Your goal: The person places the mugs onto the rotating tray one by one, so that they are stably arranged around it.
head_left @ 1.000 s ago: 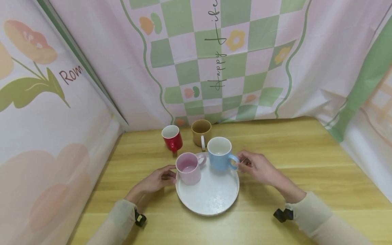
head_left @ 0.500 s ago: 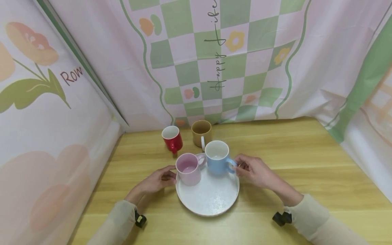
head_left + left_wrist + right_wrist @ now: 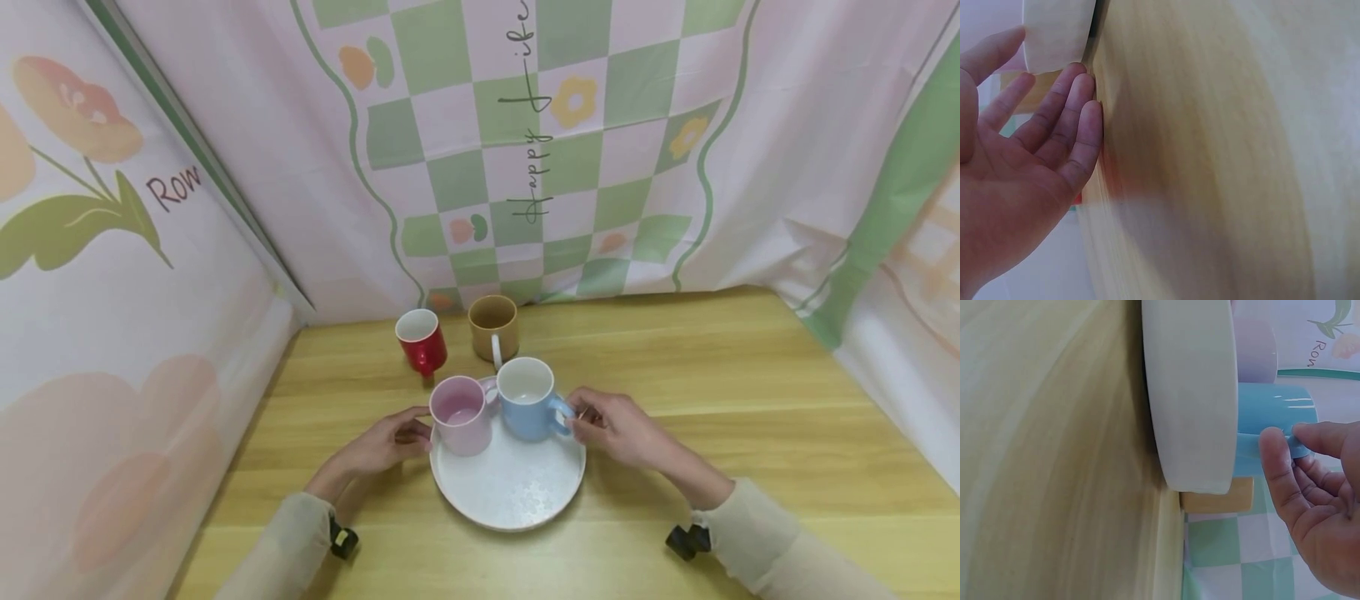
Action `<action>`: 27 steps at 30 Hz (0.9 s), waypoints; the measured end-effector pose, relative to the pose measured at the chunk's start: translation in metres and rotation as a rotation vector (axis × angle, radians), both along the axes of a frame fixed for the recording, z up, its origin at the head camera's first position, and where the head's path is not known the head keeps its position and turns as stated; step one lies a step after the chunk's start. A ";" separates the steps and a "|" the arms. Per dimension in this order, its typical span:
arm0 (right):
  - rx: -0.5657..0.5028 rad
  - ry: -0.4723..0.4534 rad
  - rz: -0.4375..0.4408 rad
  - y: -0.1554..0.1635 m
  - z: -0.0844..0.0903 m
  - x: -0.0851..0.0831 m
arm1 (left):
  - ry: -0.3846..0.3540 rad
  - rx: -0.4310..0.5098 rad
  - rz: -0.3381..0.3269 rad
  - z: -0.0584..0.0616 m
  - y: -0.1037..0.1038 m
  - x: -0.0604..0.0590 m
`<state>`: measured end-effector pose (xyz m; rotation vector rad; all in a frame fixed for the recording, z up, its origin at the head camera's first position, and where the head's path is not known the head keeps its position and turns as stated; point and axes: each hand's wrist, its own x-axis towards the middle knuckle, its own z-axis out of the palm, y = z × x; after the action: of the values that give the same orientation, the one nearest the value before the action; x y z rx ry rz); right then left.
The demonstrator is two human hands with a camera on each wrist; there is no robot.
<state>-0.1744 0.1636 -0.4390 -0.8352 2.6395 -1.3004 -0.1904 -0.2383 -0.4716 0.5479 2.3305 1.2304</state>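
On a round white tray (image 3: pixel 517 496) a pink mug (image 3: pixel 467 429) stands at the left and a light blue mug (image 3: pixel 525 412) beside it. My right hand (image 3: pixel 618 427) pinches the blue mug's handle between thumb and fingers; in the right wrist view the fingertips (image 3: pixel 1277 447) meet on that handle, above the tray's side wall (image 3: pixel 1194 394). At the tray's left edge is my left hand (image 3: pixel 378 442), its thumb and fingers spread and loosely bent near the rim. The left wrist view shows the palm (image 3: pixel 1016 181) with fingertips close to the tray's side (image 3: pixel 1057 37).
Behind the tray stand a red mug (image 3: pixel 422 343) with a white inside and a mustard-brown mug (image 3: pixel 493 329) with a white handle. The wooden table (image 3: pixel 712 358) ends at a patterned curtain (image 3: pixel 517 167) at the back and another at the left.
The right hand has brought the blue mug left and toward the front of the tray, closer to the pink mug's handle. The left hand and pink mug stay in place.
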 end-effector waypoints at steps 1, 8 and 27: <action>-0.002 -0.001 0.003 0.000 -0.001 0.000 | 0.000 0.003 -0.001 0.000 0.000 0.000; -0.008 0.003 0.010 -0.004 -0.004 -0.001 | -0.001 0.007 -0.007 0.000 -0.001 0.000; -0.005 0.021 0.020 -0.011 -0.011 -0.006 | 0.014 0.007 -0.018 0.000 -0.001 0.000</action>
<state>-0.1809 0.1530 -0.4498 -0.8780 2.6381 -1.3020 -0.1906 -0.2391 -0.4715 0.5806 2.3287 1.2304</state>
